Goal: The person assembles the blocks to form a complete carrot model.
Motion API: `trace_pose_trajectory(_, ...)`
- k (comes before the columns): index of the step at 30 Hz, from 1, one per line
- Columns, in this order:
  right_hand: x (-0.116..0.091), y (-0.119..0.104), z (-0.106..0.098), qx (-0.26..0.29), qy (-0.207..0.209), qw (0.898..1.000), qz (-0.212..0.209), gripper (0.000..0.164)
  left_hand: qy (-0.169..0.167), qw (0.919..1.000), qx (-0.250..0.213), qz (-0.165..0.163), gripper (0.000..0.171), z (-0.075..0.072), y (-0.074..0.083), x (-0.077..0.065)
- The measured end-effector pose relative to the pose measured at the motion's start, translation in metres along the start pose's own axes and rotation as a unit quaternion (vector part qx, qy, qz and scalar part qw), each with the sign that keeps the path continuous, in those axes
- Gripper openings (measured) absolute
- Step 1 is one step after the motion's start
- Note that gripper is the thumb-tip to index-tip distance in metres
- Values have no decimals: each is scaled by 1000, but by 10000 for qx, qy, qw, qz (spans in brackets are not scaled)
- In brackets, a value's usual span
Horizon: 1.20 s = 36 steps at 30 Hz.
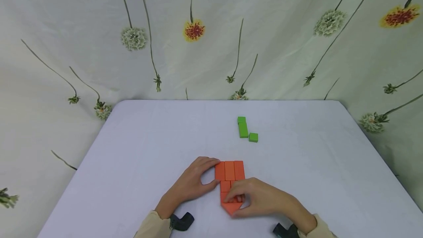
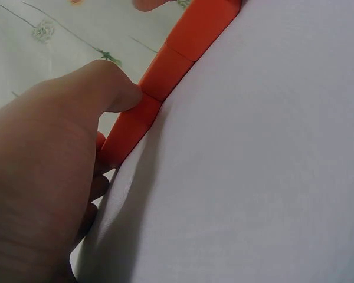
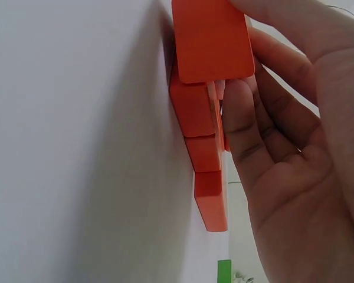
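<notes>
Orange blocks [image 1: 229, 170] lie flat in a joined shape, with upright pieces side by side at the top and smaller ones below. At the lower end sits an orange triangular block [image 1: 229, 208], its point toward me. My right hand [image 1: 261, 197] pinches this triangular block, thumb at its slanted side and index finger at its upper edge. The right hand covers part of the lower pieces. My left hand [image 1: 191, 181] rests at the shape's left side, index fingertip at the top left corner and thumb [image 2: 127, 97] against the side below.
Beyond the orange shape, several green blocks [image 1: 243, 130] lie on the white table [image 1: 148, 139]. A small green block [image 1: 253, 137] is slightly apart from the others. Behind the table hangs a flower-printed cloth [image 1: 271, 39]. Dark wrist devices [image 1: 182, 222] sit beside both sleeves.
</notes>
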State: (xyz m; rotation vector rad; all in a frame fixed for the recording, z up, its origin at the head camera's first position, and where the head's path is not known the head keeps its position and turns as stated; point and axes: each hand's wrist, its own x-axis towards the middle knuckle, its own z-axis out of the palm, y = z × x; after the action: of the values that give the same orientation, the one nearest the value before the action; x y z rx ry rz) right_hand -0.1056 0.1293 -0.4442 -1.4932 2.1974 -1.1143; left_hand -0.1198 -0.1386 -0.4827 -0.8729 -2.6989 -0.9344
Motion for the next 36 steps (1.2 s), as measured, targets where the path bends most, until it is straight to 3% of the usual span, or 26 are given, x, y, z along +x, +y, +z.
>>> trace_pose_trajectory(7,1,0,1,-135,-101,9995,272,23,-123,9998,-52,-111,55,0,0,0)
trace_pose_trajectory(20,0,-1,-4,-79,-69,9991,415,26,-208,9994,-79,-258,55,0,0,1)
trace_pose_trajectory(29,2,9,-15,-38,633,9958,661,28,-247,9990,-104,-349,55,-2,2,1)
trace_pose_trajectory(36,7,22,-27,-418,1310,9883,654,28,-298,9989,-105,-356,55,-3,3,1)
